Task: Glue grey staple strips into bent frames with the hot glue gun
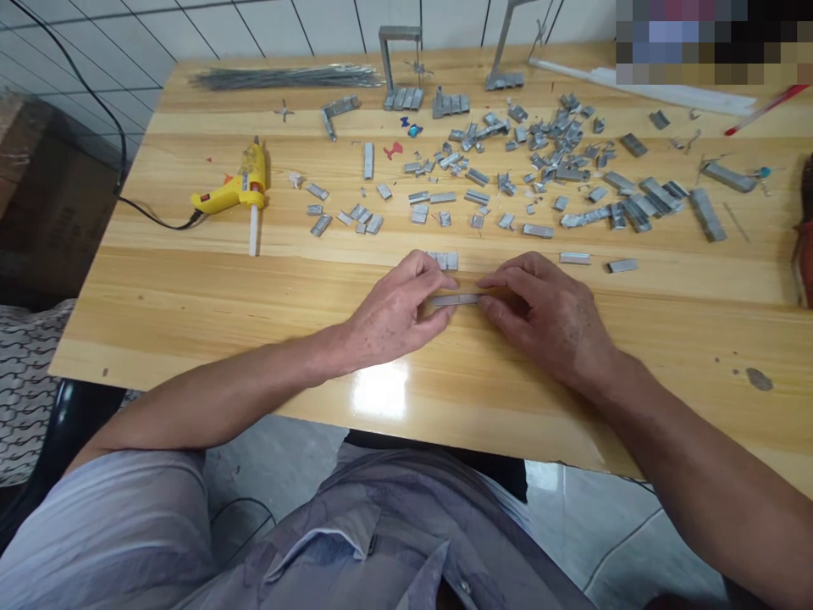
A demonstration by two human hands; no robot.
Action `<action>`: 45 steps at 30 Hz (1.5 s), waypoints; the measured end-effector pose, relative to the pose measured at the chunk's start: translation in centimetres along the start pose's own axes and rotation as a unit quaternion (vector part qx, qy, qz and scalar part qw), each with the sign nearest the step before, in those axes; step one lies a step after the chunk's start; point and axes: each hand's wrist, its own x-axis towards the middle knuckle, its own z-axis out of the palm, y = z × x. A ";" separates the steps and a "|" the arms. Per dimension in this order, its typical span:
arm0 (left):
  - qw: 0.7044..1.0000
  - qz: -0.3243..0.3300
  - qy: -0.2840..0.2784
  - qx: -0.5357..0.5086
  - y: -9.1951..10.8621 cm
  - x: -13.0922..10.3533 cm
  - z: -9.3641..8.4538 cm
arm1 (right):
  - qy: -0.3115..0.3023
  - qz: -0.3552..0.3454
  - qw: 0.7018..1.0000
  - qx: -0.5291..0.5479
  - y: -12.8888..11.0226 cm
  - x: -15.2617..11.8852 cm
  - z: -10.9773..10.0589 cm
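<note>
A thin grey metal strip (458, 299), seemingly of two short pieces end to end, lies between my hands above the wooden table (254, 313). My left hand (406, 305) has its thumb and fingers around the strip's left part. At the strip's right end, the thumb and fingers of my right hand (546, 309) pinch it. Just behind my left fingertips sits a small block of joined grey pieces (448, 260), partly hidden by that hand. Two short grey channel pieces (575, 257) (622, 265) lie behind my right hand.
Many small metal pieces (565, 140) are scattered over the table's back half. A yellow glue gun (238, 188) with a cable lies at the left. Behind are a wire bundle (285, 77), an upright metal frame (386, 63) and white sticks (660, 91). A red pen (765, 110) lies back right.
</note>
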 end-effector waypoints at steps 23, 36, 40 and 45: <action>0.998 0.035 0.002 0.056 -0.5 0.3 0.9 | 0.000 -0.022 0.999 -0.030 -0.1 -0.1 0.9; 0.998 0.057 0.034 -0.006 -0.2 0.3 0.5 | 0.025 -0.054 0.998 -0.002 -0.4 -0.3 0.8; 0.997 0.065 0.040 -0.009 -0.1 0.4 0.4 | 0.030 -0.058 0.998 0.010 -0.4 -0.3 0.6; 0.997 0.061 0.039 -0.025 -0.1 0.2 0.2 | 0.041 -0.058 0.997 0.023 -0.6 -0.2 0.4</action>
